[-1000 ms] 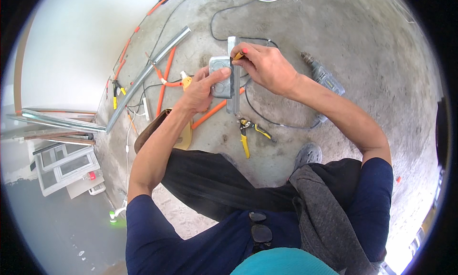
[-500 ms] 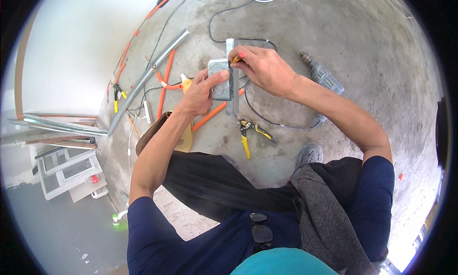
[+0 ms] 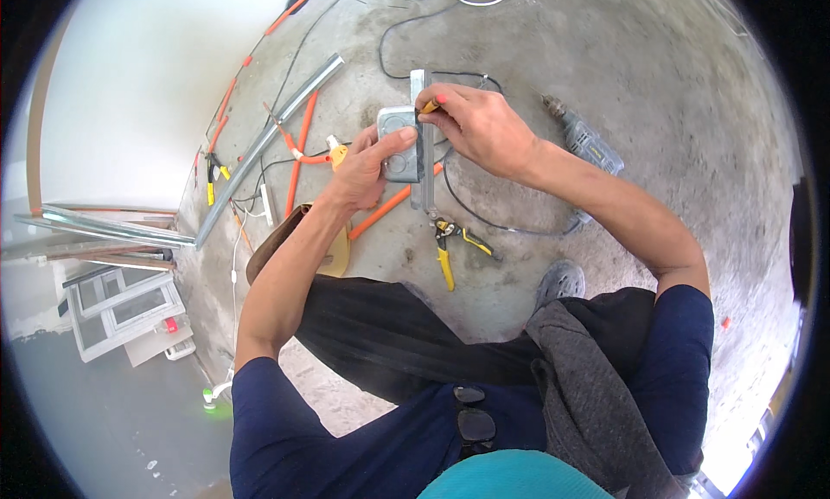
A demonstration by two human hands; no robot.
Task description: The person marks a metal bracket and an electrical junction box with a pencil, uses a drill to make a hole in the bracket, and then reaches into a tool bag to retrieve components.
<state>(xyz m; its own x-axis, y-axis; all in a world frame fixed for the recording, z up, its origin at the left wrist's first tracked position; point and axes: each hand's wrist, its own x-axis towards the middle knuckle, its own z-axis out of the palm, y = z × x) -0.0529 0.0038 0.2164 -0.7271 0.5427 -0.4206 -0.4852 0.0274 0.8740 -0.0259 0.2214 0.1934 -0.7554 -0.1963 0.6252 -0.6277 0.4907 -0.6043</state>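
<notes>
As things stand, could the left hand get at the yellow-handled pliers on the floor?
Probably not at once: the left hand grips the metal box against the strip. The pliers lie uncovered on the concrete floor below, so once freed the way looks open.

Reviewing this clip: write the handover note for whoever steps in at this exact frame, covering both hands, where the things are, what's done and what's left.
Left hand: grips the metal junction box from its left side, thumb across its face.
Right hand: pinches an orange-handled tool, probably a screwdriver, at the top edge of the box.
The box sits against a flat metal bracket, both held above the concrete floor.
On the floor: yellow-handled pliers, power drill, orange conduit.
Done: box and bracket brought together.
Left: likely fastening; no screw can be made out.
</notes>
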